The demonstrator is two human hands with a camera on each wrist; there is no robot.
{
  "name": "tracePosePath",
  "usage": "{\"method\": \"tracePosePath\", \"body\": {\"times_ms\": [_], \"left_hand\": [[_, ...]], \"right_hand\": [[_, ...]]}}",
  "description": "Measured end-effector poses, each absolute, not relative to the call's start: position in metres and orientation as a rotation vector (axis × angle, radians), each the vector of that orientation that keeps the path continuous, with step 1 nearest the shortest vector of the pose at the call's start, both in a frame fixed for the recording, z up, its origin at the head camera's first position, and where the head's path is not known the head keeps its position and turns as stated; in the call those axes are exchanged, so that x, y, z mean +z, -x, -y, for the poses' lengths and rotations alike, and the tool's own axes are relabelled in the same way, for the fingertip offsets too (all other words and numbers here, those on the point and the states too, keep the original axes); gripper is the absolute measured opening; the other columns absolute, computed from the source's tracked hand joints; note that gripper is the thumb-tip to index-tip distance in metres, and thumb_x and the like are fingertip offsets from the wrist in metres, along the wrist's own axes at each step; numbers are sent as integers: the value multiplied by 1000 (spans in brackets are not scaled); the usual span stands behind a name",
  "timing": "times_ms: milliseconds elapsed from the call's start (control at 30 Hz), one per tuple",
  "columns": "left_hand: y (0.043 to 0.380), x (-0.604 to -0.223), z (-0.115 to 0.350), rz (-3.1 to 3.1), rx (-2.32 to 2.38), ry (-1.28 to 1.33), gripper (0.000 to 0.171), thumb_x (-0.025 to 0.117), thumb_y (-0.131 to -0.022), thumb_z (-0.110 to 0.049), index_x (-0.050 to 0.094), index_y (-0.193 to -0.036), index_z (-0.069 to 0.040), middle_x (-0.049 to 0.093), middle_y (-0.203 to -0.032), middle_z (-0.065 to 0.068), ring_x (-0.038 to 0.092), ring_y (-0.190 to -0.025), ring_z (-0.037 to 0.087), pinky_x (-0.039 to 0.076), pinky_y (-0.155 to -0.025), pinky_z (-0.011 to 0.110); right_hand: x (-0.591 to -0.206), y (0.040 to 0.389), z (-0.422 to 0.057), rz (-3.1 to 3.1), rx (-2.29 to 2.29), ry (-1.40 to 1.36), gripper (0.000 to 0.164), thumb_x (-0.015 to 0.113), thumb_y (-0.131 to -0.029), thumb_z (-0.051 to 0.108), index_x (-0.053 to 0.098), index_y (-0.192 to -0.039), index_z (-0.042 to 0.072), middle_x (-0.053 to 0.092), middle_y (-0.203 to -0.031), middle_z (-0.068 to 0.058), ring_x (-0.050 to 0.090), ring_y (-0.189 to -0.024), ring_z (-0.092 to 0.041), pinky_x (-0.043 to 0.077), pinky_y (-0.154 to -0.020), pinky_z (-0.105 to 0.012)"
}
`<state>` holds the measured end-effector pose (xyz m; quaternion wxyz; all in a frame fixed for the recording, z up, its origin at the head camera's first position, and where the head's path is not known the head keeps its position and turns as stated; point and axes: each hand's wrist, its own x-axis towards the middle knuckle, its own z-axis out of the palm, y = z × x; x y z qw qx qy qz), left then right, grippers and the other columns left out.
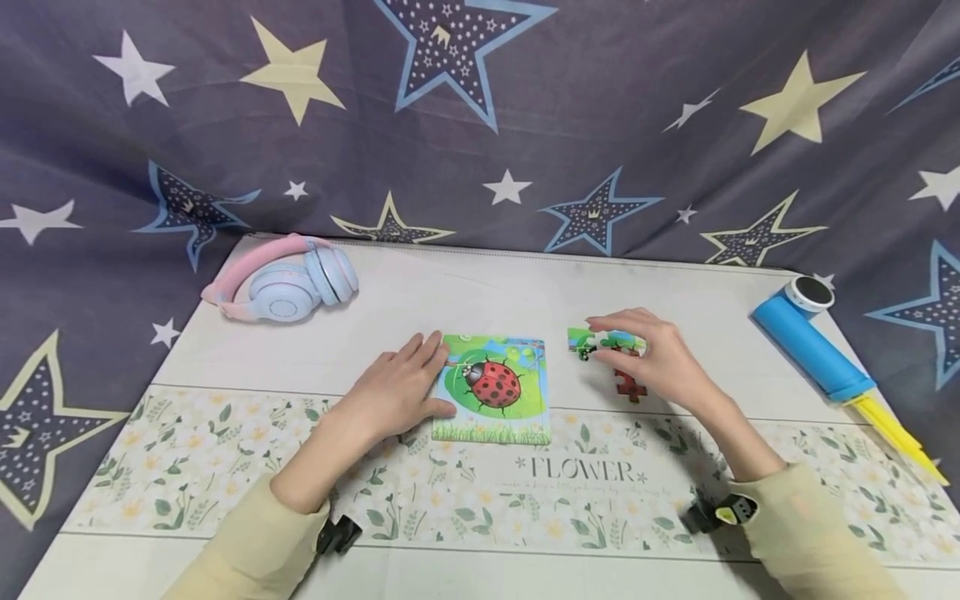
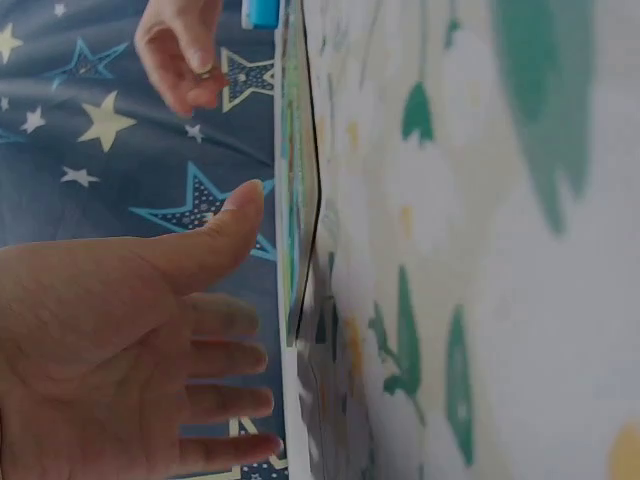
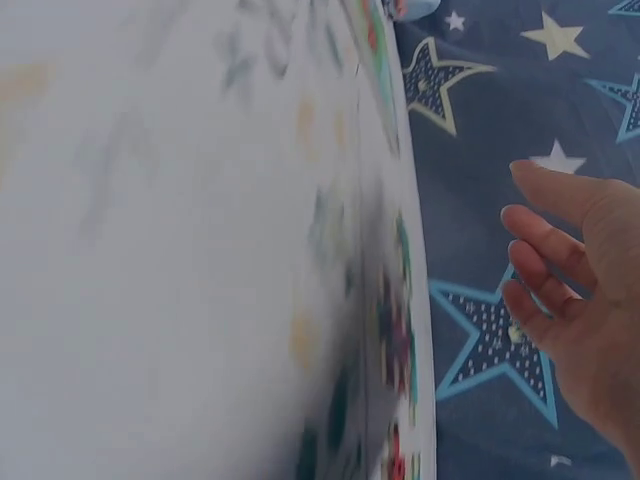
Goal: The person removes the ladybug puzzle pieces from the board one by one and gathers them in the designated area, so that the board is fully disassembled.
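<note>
A square ladybug picture lies flat on the table, with faint puzzle-like seams in it. My left hand is at its left edge, fingers extended and thumb near the picture's lower left; in the left wrist view the left hand has its fingers spread beside the thin board. To the right, my right hand hovers over a few green and blue puzzle pieces and a red puzzle piece, partly covering them. Thumb and fingers of the right hand stand apart, with nothing seen between them.
Pink and blue headphones lie at the back left. A blue cylinder with a yellow handle lies at the right edge, beside a small white round object. A star-patterned cloth hangs behind the table.
</note>
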<state>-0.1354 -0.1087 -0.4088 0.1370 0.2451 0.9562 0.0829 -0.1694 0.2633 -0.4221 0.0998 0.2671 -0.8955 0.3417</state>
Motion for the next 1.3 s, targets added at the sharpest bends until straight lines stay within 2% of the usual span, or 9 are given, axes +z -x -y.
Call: {"method": "tracePosePath", "body": {"times_ms": [100, 200, 367, 533, 767, 1067, 1300], "left_hand": [[135, -411, 107, -2730, 248, -611, 92, 62, -99, -53, 23, -162, 2, 13, -172, 22, 14, -160, 42, 29, -124, 61], [133, -412, 106, -2722, 250, -565, 95, 61, -98, -54, 19, -163, 2, 10, -173, 22, 10, -161, 42, 25, -126, 62], [132, -413, 105, -2720, 243, -535, 96, 64, -98, -52, 19, -163, 2, 10, -173, 23, 11, -160, 44, 26, -125, 63], [134, -413, 105, -2706, 204, -524, 95, 63, -98, -54, 20, -164, 0, 12, -172, 23, 13, -160, 44, 27, -124, 63], [138, -409, 102, -2707, 122, -526, 95, 63, -96, -57, 24, -163, -2, 16, -172, 22, 16, -159, 45, 30, -123, 63], [136, -405, 99, -2709, 100, -477, 94, 67, -94, -58, 30, -162, -6, 21, -171, 23, 22, -157, 46, 36, -118, 64], [137, -403, 95, -2708, 90, -458, 95, 68, -93, -57, 30, -162, -6, 22, -170, 23, 25, -156, 46, 36, -118, 64]], "right_hand": [[-419, 169, -250, 2645, 1038, -781, 44, 84, -86, 13, 74, -128, 20, 76, -124, 2, 64, -120, -14, 50, -105, -27], [-417, 169, -236, 2639, 1065, -786, 45, 83, -87, 15, 73, -130, 20, 76, -124, 1, 66, -119, -17, 52, -105, -32], [-416, 171, -211, 2621, 1153, -826, 46, 81, -88, 12, 71, -133, 16, 75, -126, -8, 69, -115, -22, 55, -102, -41], [-416, 170, -187, 2638, 1257, -849, 50, 80, -90, 12, 67, -138, 17, 74, -125, -9, 68, -116, -26, 56, -101, -47], [-422, 170, -157, 2720, 1308, -884, 57, 80, -89, 10, 62, -143, 13, 72, -126, -13, 68, -115, -33, 58, -100, -48], [-426, 164, -129, 2847, 1235, -955, 65, 81, -89, 16, 56, -149, 13, 72, -127, -12, 70, -110, -28, 60, -90, -48], [-431, 162, -115, 2946, 1205, -959, 72, 84, -87, 19, 52, -151, 14, 72, -126, -10, 71, -109, -23, 60, -93, -42]]}}
